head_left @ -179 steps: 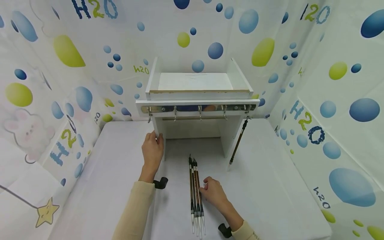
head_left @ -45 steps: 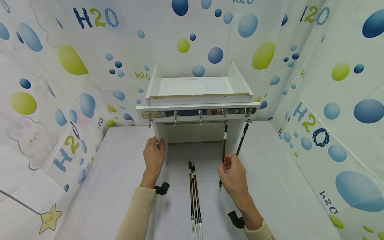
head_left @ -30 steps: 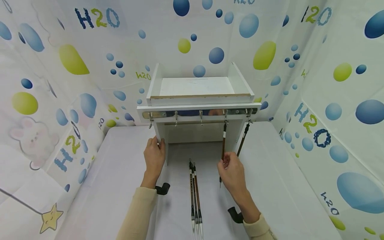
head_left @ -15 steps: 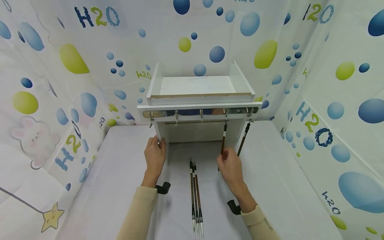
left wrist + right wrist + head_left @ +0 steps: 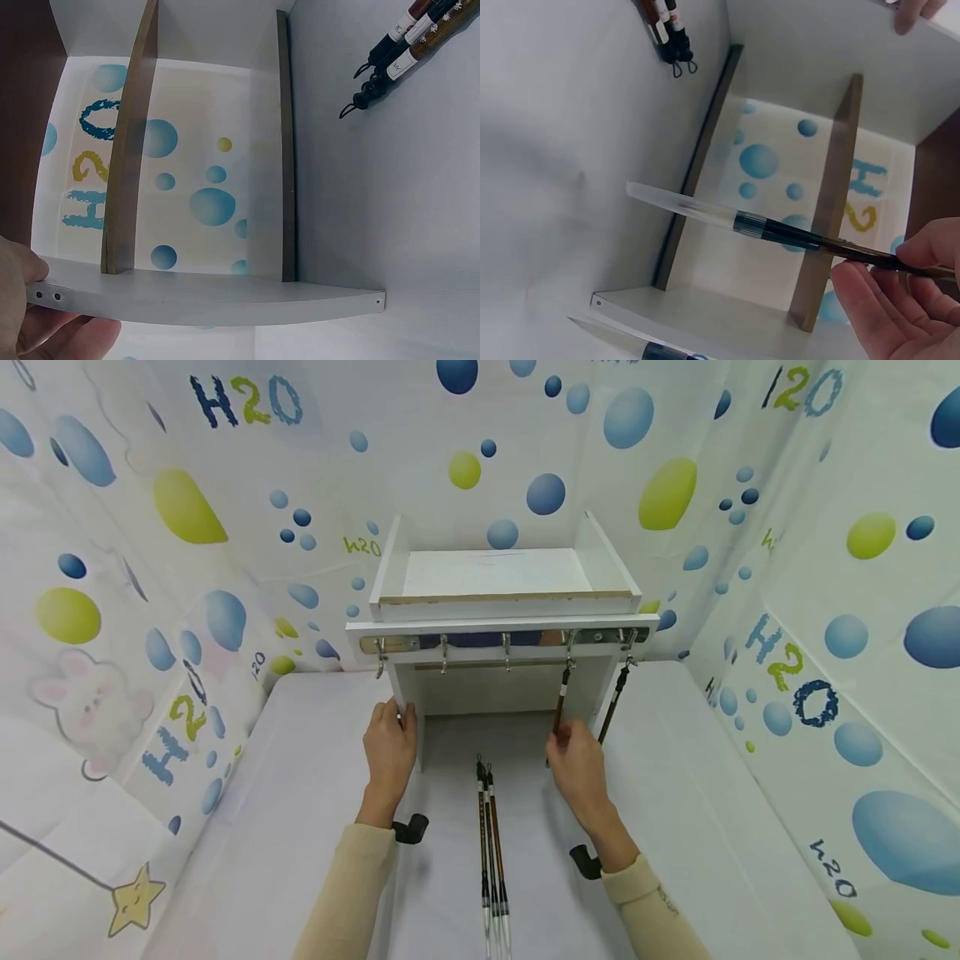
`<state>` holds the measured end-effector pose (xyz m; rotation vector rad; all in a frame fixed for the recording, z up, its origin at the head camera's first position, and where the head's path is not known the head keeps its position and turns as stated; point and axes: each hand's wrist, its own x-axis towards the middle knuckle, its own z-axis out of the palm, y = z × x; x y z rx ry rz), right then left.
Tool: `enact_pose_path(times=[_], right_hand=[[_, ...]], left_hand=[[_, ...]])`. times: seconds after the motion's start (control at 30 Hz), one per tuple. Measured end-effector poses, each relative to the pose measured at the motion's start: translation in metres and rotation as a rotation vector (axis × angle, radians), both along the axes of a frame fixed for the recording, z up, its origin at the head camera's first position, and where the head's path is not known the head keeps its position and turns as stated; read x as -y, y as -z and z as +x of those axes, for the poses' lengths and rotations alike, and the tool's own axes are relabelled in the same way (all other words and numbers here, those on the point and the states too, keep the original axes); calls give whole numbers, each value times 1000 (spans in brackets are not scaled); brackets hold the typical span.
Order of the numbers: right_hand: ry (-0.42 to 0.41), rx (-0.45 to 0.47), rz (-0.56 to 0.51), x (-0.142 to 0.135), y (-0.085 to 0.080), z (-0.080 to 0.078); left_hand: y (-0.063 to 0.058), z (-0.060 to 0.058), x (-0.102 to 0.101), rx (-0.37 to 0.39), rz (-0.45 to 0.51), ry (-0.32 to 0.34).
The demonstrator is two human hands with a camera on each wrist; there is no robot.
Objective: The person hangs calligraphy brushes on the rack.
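The right hand (image 5: 579,766) pinches a brown-handled, clear-capped brush (image 5: 789,235), its top at the silver metal hook (image 5: 569,648) second from the white wooden rack (image 5: 480,608)'s front right corner, while the left hand (image 5: 390,758) grips its left panel (image 5: 407,685) — seemingly a hanging step, next wanting gentle release.

A pale, smooth-topped table (image 5: 322,760) stretches out before me, running away to the patterned sheet (image 5: 547,427) at its far side. Toward the back of it I have a white rack (image 5: 450,610) standing upright, its side panels reaching down to the surface. Nearer me lie three brushes (image 5: 495,902), close together side by side, loop ends toward the rack's opening and pale, capped tips pointing my way. Soft grey shadows fall across the top.
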<state>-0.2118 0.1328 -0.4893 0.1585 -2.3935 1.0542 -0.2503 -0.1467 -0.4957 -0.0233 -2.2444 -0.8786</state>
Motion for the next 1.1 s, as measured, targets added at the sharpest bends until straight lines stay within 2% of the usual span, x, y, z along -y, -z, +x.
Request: enact_pose_path(times=[0.4,0.73,0.93,1.1], right_hand=[[-13,35,-22,0,-1,-3],[-12,26,-45,-1,0,0],[24,18,-41,1,-2,7],[33,73,-77,6,-5,17]], left_hand=[[-1,0,0,-4,8,6],[-3,1,-1,9,7,4],[-2,1,-1,7,5,4],[-3,1,-1,-3,5,8]])
